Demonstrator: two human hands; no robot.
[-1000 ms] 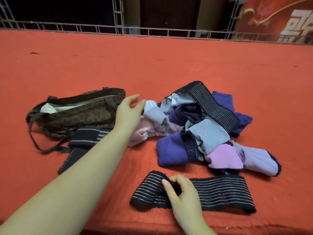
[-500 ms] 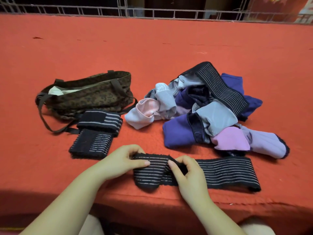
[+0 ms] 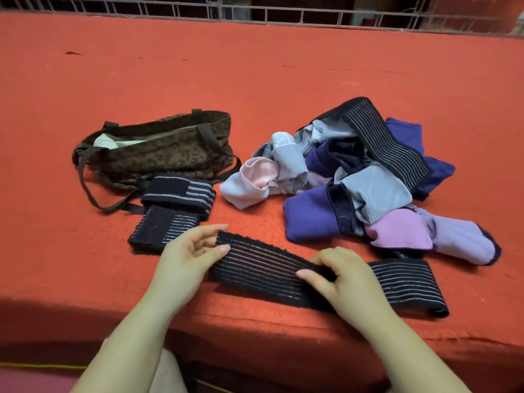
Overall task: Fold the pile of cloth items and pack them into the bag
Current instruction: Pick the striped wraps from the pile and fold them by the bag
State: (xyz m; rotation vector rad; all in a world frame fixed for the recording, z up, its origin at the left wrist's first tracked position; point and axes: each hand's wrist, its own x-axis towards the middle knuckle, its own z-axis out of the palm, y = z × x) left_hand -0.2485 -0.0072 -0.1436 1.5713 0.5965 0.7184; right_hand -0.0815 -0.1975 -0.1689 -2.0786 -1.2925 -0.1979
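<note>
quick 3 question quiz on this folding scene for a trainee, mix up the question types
1. True or false: both hands are on the same black striped band.
2. Which lies nearest the leopard-print bag? A) the two folded black bands B) the pile of purple, grey and pink cloth C) the band being handled
3. Fill in: the left hand holds the band's ___ end, while the right hand pinches it near the middle.

Key: 1 true; 2 A, they lie just in front of the bag, over its strap; 3 left.
</note>
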